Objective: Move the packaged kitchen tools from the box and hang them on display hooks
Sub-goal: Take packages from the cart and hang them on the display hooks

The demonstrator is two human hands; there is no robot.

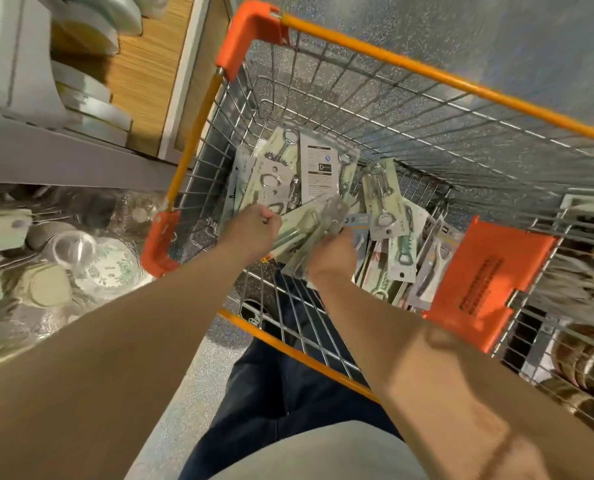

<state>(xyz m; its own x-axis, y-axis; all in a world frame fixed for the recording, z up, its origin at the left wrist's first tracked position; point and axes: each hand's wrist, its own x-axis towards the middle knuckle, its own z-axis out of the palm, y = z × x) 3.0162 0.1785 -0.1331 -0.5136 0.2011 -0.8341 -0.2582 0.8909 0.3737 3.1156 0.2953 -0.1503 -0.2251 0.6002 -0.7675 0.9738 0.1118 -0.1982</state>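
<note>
Our left hand point(254, 232) is curled round the near edge of a bundle of packaged tools point(302, 230). Our right hand point(335, 252) grips the same bundle from the other side, and both are down inside the wire cart point(427, 71). More carded packs point(318, 168) of openers lie heaped in the cart just beyond the hands, and glass dishes point(108, 265) sit outside it to the left.

Shelf goods point(63, 251) blurred — packages point(320, 168) unreadable.

The single head-worn view looked steeply down, close over a wire cart point(375, 109) just ahead.
</note>
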